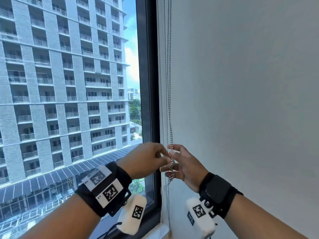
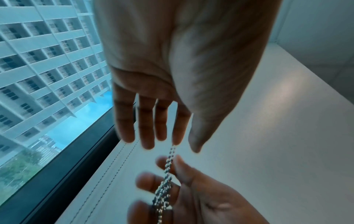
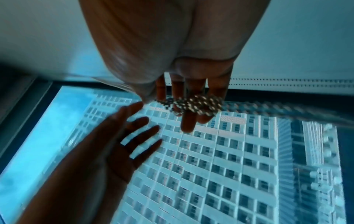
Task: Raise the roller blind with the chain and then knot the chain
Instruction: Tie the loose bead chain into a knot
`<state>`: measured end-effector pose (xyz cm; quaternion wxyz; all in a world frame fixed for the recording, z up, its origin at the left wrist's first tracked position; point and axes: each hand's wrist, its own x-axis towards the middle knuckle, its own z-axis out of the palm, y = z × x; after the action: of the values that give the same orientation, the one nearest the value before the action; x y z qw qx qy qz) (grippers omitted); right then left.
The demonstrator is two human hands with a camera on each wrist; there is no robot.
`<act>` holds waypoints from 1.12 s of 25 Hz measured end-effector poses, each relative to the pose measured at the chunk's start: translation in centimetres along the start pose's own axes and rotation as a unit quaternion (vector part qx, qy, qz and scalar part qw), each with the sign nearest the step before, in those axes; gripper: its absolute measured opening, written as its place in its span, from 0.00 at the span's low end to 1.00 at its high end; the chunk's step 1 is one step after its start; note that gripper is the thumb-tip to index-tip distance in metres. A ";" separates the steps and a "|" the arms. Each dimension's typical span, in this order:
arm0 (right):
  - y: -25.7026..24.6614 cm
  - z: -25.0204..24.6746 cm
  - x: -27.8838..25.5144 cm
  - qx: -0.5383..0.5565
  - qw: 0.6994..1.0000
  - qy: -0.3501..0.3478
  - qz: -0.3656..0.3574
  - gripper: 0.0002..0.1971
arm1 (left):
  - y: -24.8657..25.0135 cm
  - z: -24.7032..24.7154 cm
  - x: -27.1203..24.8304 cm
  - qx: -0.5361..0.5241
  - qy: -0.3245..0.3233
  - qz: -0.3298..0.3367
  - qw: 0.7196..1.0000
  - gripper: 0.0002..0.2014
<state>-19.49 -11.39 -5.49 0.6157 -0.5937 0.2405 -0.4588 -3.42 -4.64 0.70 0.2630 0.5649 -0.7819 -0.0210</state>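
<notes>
Evidently the raising is done, judging by the uncovered window (image 1: 69, 100), and the knotting step is in hand. The right hand (image 1: 185, 165) curls its fingers round a bunched tangle of the chain (image 1: 171, 167), thumb and forefinger pinching it higher up. The left hand (image 1: 148, 158), just beside it, has fingers straight and relaxed in the wrist views, the tips at the chain; whether they pinch it I cannot tell. Above both hands the chain runs taut. Next, I judge, the loop needs drawing through and snugging tight.
</notes>
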 end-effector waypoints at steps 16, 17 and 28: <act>-12.2 1.4 -1.4 -0.613 0.741 0.006 -0.273 0.06 | 2.9 2.6 1.4 0.353 0.111 0.353 0.859 0.17; -13.1 1.8 -1.7 -0.626 0.728 -0.003 -0.281 0.06 | 3.5 3.1 1.9 0.374 0.120 0.335 0.856 0.20; -21.4 4.0 -3.7 -0.594 0.672 0.108 -0.430 0.07 | 7.3 -4.6 3.5 0.302 0.251 -0.158 0.906 0.40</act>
<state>-23.81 -3.55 14.70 -0.1624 -0.8179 0.2451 -0.4945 -8.56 -3.95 8.37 0.2601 0.7198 -0.5599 0.3175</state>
